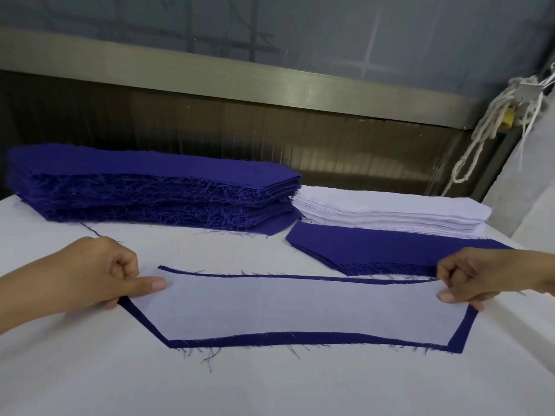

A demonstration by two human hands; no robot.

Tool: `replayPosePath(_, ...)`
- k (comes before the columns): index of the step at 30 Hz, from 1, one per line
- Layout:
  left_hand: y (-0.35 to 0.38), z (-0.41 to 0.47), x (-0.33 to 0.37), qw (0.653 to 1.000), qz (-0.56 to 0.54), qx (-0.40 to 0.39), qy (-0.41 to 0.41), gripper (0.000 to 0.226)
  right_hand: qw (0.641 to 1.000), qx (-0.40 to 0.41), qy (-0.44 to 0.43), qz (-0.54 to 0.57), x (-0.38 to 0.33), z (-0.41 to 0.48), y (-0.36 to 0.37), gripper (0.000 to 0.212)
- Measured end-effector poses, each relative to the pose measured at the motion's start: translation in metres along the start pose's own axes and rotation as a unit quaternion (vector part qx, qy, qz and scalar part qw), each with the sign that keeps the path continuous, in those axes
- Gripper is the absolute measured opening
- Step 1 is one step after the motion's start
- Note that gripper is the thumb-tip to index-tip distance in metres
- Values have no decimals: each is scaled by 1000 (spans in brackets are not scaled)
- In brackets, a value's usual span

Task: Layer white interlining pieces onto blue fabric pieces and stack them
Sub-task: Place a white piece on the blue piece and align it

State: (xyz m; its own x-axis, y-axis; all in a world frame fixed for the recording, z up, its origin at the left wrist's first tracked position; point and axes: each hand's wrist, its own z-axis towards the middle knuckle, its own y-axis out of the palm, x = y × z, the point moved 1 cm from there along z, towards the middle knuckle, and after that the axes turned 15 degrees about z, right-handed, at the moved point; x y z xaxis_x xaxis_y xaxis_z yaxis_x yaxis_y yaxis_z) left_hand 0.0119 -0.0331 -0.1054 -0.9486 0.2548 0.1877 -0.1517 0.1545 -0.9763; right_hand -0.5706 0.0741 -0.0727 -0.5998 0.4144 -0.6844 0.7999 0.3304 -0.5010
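A white interlining piece (300, 304) lies on a blue fabric piece (300, 337), whose frayed blue border shows all round it. My left hand (90, 274) pinches the left end of this layered pair, thumb on top. My right hand (477, 280) pinches the right end the same way. A tall stack of blue fabric pieces (144, 184) stands at the back left. A stack of white interlining pieces (390, 211) sits at the back right. In front of it lies a low pile of blue pieces (375, 250).
The work surface is a white cloth-covered table (270, 385). Behind the stacks runs a brown wall with a metal rail (270, 94). A white rope (492, 127) hangs at the far right beside a white bundle (534, 181).
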Motion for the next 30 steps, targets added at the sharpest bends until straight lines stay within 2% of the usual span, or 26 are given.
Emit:
replayPosePath(9, -8, 5, -16, 999, -3, -4, -32, 75, 999, -5, 12, -37, -8, -10, 0, 40)
replayPosePath(12, -16, 1, -12, 999, -5, 22, -39, 64, 999, 0, 17, -49, -9, -12, 0, 35)
replayPosePath(14, -21, 4, -8, 993, -7, 121, -13, 50, 998, 0, 20, -52, -11, -15, 0, 29)
replayPosePath(16, -23, 7, 0, 966, -19, 257, 35, 34, 999, 10, 19, -45, -14, -17, -3, 24)
replayPosePath(19, -27, 4, 30, 930, -19, 349, 114, 20, 999, 41, -11, 19, -22, -21, -10, 29)
replayPosePath(21, -33, 6, 56, 919, -10, 359, 160, 21, 995, 81, -37, 51, -30, -20, -16, 26)
replayPosePath(24, -43, 16, 99, 907, 32, 358, 218, 21, 977, 191, -61, 74, -40, -10, -29, 18)
replayPosePath(30, -54, 60, 183, 867, 100, 385, 300, 15, 896, 422, -69, 123, -28, 21, -66, 14)
